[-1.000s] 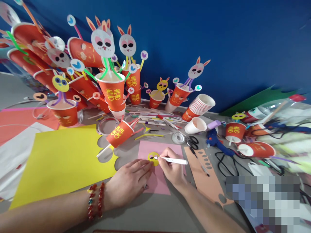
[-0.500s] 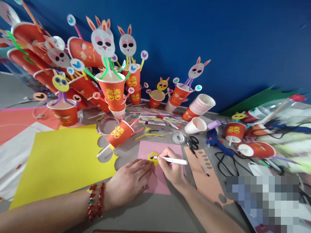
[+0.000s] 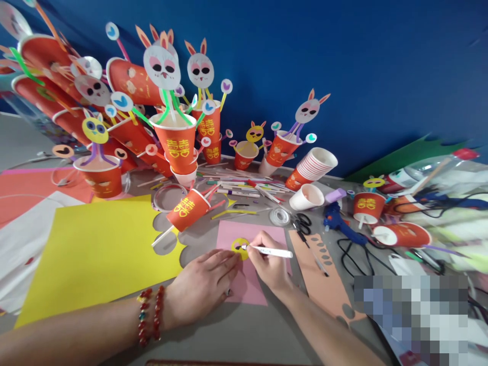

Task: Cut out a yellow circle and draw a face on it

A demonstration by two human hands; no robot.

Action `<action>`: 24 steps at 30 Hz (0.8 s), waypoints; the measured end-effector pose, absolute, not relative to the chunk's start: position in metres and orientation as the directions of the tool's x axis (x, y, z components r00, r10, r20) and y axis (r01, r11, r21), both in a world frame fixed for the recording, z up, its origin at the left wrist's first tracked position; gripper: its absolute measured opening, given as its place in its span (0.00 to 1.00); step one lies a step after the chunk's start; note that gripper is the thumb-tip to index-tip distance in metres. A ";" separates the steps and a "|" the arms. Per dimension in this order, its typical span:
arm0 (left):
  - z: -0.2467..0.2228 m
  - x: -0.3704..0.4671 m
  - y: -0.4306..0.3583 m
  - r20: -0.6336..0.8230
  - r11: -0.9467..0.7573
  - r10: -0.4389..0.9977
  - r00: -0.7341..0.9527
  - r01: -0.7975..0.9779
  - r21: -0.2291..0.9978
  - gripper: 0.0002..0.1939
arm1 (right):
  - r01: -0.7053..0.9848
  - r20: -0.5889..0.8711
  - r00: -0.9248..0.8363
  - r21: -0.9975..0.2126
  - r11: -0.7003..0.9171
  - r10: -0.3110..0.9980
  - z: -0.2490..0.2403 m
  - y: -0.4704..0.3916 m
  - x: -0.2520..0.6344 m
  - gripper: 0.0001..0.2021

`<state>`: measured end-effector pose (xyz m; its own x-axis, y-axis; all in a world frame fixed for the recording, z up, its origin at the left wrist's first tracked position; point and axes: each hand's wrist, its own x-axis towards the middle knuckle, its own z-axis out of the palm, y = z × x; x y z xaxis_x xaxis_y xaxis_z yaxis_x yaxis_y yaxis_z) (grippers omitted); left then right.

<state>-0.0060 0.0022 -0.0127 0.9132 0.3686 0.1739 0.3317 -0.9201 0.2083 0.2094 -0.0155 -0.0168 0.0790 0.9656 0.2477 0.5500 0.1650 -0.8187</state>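
Observation:
A small yellow paper disc with dark marks on pinkish patches lies on a pink paper sheet. My left hand rests flat, its fingertips at the disc's left and lower edge; it grips nothing. Between the fingers and thumb of my right hand is a white marker, its dark tip at the patches on the disc. A yellow sheet with round cut-outs along its right side lies left of my left hand. Right of the pink sheet is a peach paper strip with oval holes.
A red cup lies tipped behind my left hand. Several rabbit-faced cups stand behind it. Loose markers, clear tape, black-handled scissors, a blue glue gun with its cable and stacked cups are farther back and right.
Almost nothing differs. The marker's rear end has shifted very slightly left, while both hands and the disc stay in place.

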 end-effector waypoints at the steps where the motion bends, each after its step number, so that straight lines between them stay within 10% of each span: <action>1: -0.012 -0.006 0.002 0.175 -0.920 0.369 0.913 0.333 0.206 0.23 | 0.549 0.249 0.081 -0.819 0.165 0.965 -0.017 -0.015 0.209 0.11; 24: -0.016 -0.004 0.002 0.180 -0.921 0.371 0.911 0.336 0.199 0.23 | 0.539 0.255 0.070 -0.823 0.179 0.964 -0.015 -0.015 0.209 0.11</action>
